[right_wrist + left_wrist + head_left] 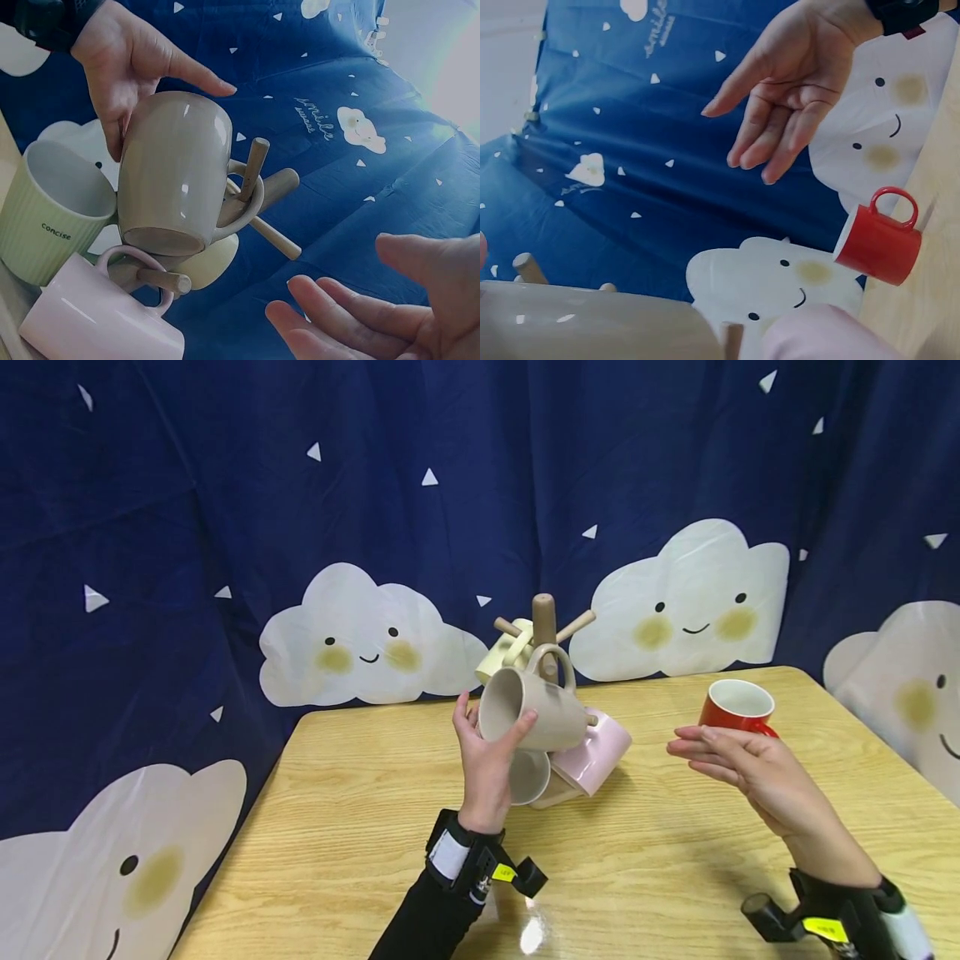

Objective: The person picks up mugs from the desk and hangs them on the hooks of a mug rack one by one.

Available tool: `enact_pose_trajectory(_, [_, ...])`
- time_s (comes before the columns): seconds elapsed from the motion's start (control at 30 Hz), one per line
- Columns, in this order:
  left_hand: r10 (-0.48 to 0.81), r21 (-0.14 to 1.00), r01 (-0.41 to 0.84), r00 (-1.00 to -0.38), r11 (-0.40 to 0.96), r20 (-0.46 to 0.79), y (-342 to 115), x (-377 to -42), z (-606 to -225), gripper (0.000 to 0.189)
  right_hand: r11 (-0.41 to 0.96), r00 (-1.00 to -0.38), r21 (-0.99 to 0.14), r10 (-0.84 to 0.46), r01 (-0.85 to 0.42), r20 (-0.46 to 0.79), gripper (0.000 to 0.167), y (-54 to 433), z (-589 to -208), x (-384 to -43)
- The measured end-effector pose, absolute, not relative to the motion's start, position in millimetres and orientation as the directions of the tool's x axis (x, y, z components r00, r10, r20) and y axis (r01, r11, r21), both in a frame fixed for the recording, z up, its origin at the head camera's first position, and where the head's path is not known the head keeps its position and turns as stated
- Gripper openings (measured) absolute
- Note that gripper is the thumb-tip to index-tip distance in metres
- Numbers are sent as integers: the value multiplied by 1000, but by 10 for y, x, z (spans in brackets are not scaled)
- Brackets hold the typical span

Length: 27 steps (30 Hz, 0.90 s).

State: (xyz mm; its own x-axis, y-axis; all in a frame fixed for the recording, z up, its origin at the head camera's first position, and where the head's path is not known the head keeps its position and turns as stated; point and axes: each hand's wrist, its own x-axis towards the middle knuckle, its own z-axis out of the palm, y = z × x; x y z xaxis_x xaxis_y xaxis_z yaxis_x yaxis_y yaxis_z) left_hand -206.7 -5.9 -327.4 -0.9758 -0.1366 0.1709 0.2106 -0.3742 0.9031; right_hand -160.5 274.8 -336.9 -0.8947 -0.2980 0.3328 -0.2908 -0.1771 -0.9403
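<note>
A beige mug (551,714) lies tilted at the wooden mug tree (543,614), its handle uppermost and a peg tip showing inside the handle loop. My left hand (487,760) is right at its mouth, thumb stretched out before the rim and fingers spread on the far side. In the right wrist view that thumb (202,77) stands out straight above the mug. My right hand (757,772) is raised over the table to the right, palm turned inward, fingers loosely extended with nothing in them. In the head view it overlaps a red mug (738,706).
A pale yellow mug (498,656) hangs at the tree's back left. Low on the tree are a pink mug (596,752) and a ribbed light green mug (56,225) marked "concise". Behind the wooden table (360,827) hangs a blue curtain (420,543) with clouds.
</note>
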Motion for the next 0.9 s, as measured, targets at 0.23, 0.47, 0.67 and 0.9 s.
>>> enact_pose_trajectory(0.23, [-181,878,232,-969,-418,169,-321,-2097,-3218,85,-149,-914,-953,-279,-263,295,35,2767,-3351,-1627])
enact_pose_trajectory(0.47, [-252,871,282,-949,-402,191,-816,-2138,-3189,69,-154,-914,-948,-261,-278,310,34,2820,-3341,-1655])
enact_pose_trajectory(0.67, [-44,951,202,-975,234,218,-1266,-2130,-3261,55,-143,-921,-952,-250,-269,298,32,2855,-3352,-1675])
enact_pose_trajectory(0.9, [128,559,266,-953,785,274,-1439,-2108,-3367,47,-25,-942,-968,-227,-250,249,29,2869,-3406,-1678])
